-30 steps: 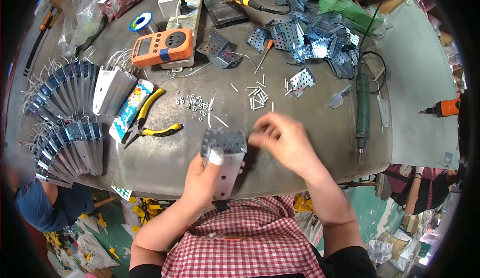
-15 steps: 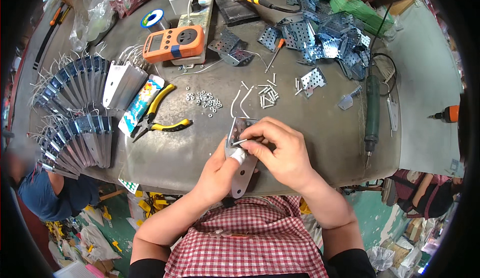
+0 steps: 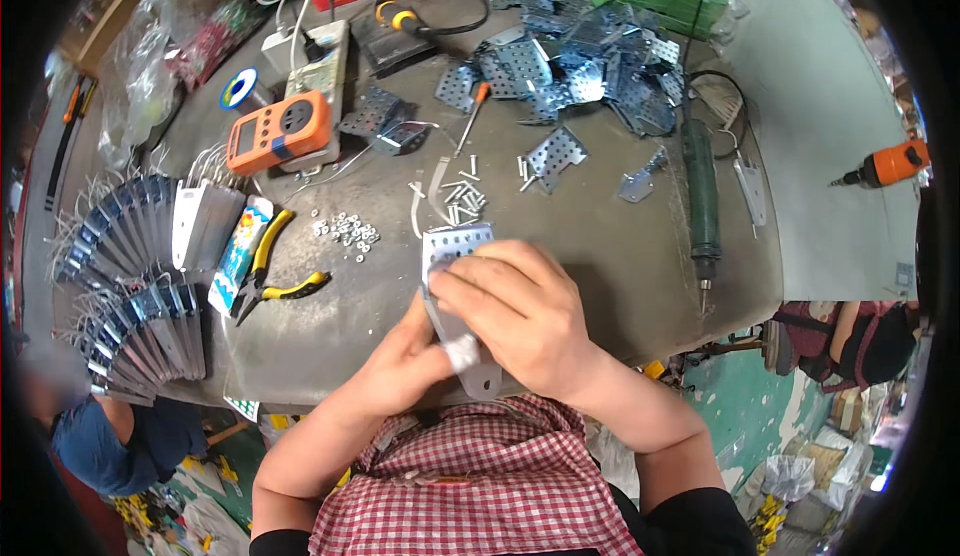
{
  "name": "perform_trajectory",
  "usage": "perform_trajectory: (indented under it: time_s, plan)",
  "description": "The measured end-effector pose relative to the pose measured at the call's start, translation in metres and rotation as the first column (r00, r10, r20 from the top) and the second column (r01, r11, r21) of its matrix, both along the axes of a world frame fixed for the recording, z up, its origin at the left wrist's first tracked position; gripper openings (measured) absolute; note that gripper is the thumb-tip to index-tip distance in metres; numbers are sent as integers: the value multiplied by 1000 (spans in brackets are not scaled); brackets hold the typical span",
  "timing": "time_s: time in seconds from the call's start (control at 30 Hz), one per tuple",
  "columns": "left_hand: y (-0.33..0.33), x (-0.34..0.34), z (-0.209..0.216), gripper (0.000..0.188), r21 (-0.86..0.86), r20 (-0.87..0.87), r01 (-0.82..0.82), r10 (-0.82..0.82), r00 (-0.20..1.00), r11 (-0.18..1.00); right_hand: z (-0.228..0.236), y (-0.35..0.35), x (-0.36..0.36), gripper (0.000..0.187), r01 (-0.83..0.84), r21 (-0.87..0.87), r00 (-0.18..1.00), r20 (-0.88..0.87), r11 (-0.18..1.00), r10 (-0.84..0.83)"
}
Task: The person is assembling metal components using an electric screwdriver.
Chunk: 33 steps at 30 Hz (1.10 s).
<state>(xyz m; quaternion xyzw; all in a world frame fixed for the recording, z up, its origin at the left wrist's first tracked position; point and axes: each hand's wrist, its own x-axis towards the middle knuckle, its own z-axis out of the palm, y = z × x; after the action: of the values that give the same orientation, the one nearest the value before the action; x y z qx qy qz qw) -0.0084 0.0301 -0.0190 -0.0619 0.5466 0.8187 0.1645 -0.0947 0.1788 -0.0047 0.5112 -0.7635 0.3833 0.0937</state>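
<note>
Both hands meet at the near edge of the worktop (image 3: 620, 256), clamped on one perforated bracket (image 3: 452, 248). Left hand (image 3: 405, 361) supports the bracket from below, a white wrap showing on one finger. Right hand (image 3: 520, 311) lies over the middle of the bracket, fingers curled and pressed on its face; whether they pinch a small part there cannot be told. The bracket's holed upper end shows beyond the right hand, and its rounded lower tab (image 3: 482, 381) hangs over the worktop edge. Step in hand, by judgement: fitting or seating something on the bracket. The next move would call for a steady left-hand hold and fine right-hand fingertip control. Just beyond the bracket lie loose screws (image 3: 462, 196); left of them, a cluster of nuts (image 3: 346, 229) and yellow-handled pliers (image 3: 272, 268). A heap of plates (image 3: 585, 66) lies at the far side.
</note>
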Motion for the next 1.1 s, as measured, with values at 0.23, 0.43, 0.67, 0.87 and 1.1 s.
perform_trajectory:
  time_s: [0.23, 0.43, 0.67, 0.87, 1.1]
  plan:
    - [23, -65, 8, 72, -680, -462, -134, -279, 842, 721, -19, 28, -17, 77, 194, -115, 974, 143, 974, -177]
    - [17, -157, -14, 33, -791, -534, -602, -596, 599, 104, -47, 58, -45, 62, 563, -314, 799, 443, 764, -407]
    - [13, -115, 33, 27, -823, -535, -363, -380, 755, 437, -50, 68, -43, 65, 584, -364, 705, 670, 726, -232]
    - [-3, -30, 3, 33, -914, -381, -401, -463, 800, 59, -45, 51, -26, 71, 445, -528, 416, 837, 724, 355]
    - [-10, -1, -11, 24, -691, -558, -516, 80, 826, 506, -46, 35, 30, 73, 329, -486, -131, 826, 810, 548]
